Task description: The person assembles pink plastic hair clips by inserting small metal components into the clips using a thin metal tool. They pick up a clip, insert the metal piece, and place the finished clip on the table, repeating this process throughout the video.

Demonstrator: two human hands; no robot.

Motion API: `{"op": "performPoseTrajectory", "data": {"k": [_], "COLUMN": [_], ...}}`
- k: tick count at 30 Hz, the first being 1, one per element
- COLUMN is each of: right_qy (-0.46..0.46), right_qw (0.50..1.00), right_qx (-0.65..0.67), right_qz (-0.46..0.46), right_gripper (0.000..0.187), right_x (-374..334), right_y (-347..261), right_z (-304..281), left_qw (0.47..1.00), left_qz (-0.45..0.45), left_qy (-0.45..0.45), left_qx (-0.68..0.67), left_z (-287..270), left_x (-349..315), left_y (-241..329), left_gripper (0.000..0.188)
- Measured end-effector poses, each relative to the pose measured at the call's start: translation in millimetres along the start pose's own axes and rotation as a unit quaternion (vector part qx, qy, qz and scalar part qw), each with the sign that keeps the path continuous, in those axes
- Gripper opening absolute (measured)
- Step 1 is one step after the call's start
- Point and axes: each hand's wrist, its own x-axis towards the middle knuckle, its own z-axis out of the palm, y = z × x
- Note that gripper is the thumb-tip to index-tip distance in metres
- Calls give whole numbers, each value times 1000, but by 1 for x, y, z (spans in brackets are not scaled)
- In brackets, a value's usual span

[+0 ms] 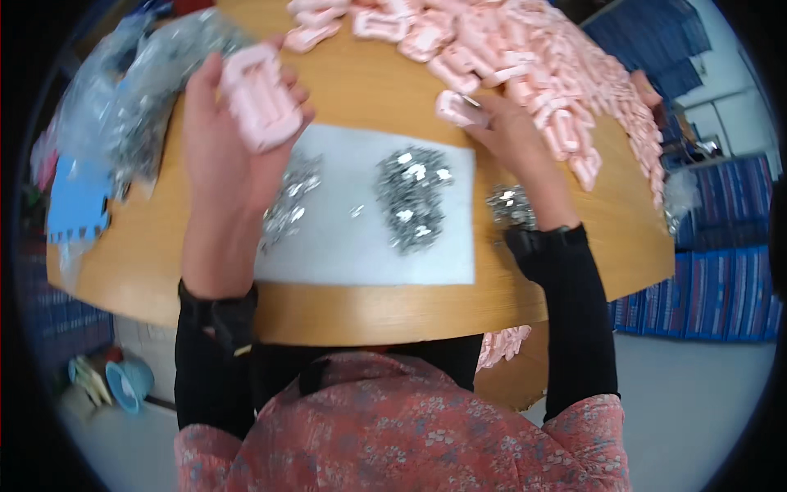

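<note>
My left hand (238, 156) is raised over the left part of a white sheet, with its fingers round a pink plastic shell (261, 98). The shell is an oblong piece with rounded corners and a recess in its upper face. At the right, past the sheet's far corner, my right hand (510, 135) grips the end of another pink plastic shell (456, 110) between thumb and fingers. On the white sheet (344, 254) lie two heaps of small shiny metal pieces: a left heap (291, 201), partly behind my left hand, and a right heap (414, 197). A few loose pieces (357, 211) lie between them.
A large spread of pink shells (492, 49) covers the table's far right. Beside my right wrist is a small metal heap (512, 205). Clear plastic bags (147, 90) and a blue foam mat (78, 197) lie at the left. Blue crates (705, 287) stand beyond the right edge.
</note>
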Motion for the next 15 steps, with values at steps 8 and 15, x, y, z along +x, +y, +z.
{"op": "performPoseTrajectory", "data": {"k": [8, 15], "right_qy": [25, -11], "right_qw": [997, 988], "right_qx": [78, 149], "right_qz": [-14, 35], "right_gripper": [32, 18], "right_x": [-25, -80], "right_y": [-77, -84], "right_z": [-25, -31], "left_qw": [997, 997], "left_qz": [45, 29], "left_qy": [-68, -69], "left_qx": [-14, -15], "left_z": [-18, -12], "left_x": [5, 2], "left_y": [21, 16], "left_gripper": [57, 57]}}
